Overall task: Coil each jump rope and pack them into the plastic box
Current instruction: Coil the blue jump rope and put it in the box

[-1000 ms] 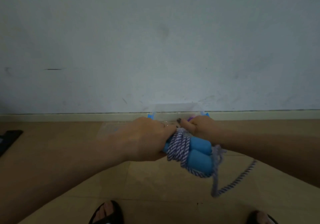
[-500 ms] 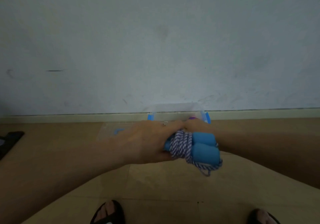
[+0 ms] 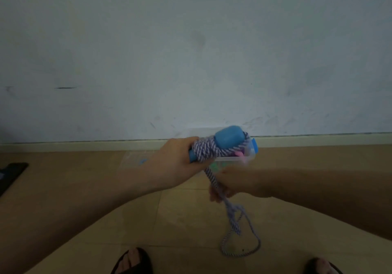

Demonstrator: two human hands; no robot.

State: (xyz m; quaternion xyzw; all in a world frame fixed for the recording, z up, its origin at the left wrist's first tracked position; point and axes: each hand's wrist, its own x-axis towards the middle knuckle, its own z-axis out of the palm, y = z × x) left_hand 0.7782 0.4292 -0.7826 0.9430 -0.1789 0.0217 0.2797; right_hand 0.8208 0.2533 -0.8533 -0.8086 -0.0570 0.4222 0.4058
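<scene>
Our left hand [image 3: 176, 163] grips the rope-wrapped blue handles [image 3: 228, 137] before the plastic box [image 3: 248, 158]; below them, our right hand [image 3: 231, 185] pinches the striped rope [image 3: 212, 178].

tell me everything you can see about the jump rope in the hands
The jump rope has thick blue, foam-looking handles and a twisted purple-and-white cord. Most of the cord is wound tightly round the handles, which tilt up to the right. The left hand grips the bundle's lower end. A loose length runs down through the right hand, which pinches it, and ends in a hanging loop above the floor.
</scene>
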